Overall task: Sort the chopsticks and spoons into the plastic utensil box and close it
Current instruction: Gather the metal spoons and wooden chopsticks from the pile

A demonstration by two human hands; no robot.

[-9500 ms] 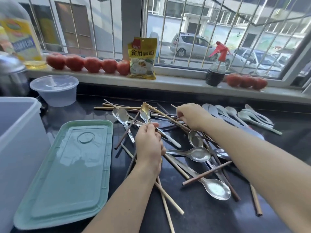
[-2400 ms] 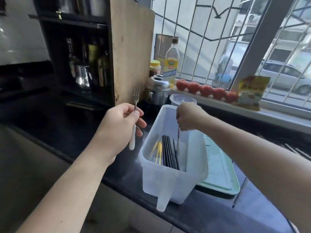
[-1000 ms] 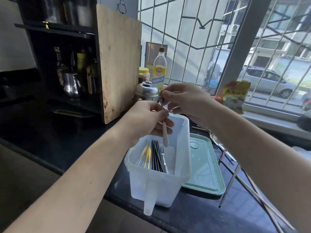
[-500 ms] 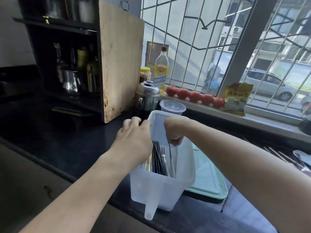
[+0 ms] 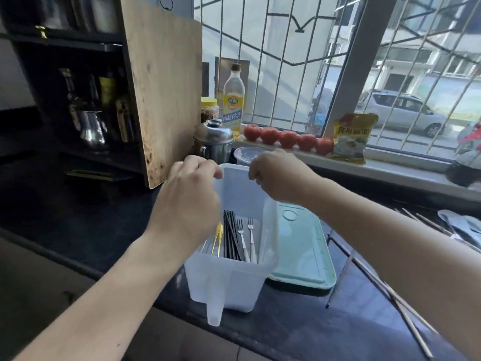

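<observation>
The translucent plastic utensil box stands near the counter's front edge. Inside lie black chopsticks, gold utensils and two white-handled forks. My left hand hovers over the box's far left rim with its fingers loosely curled and nothing in them. My right hand hangs above the far end of the box, fingers loosely curled and holding nothing. The green lid lies flat just right of the box. Loose wooden chopsticks and pale spoons lie on the counter at the right.
A wooden cutting board stands upright behind the box. A steel pot and a clear tub sit just beyond it. An oil bottle, tomatoes and a yellow packet line the windowsill.
My right hand has let go of the second fork, which now lies in the box beside the first, and has risen out of the box. My left hand stays by the rim.
</observation>
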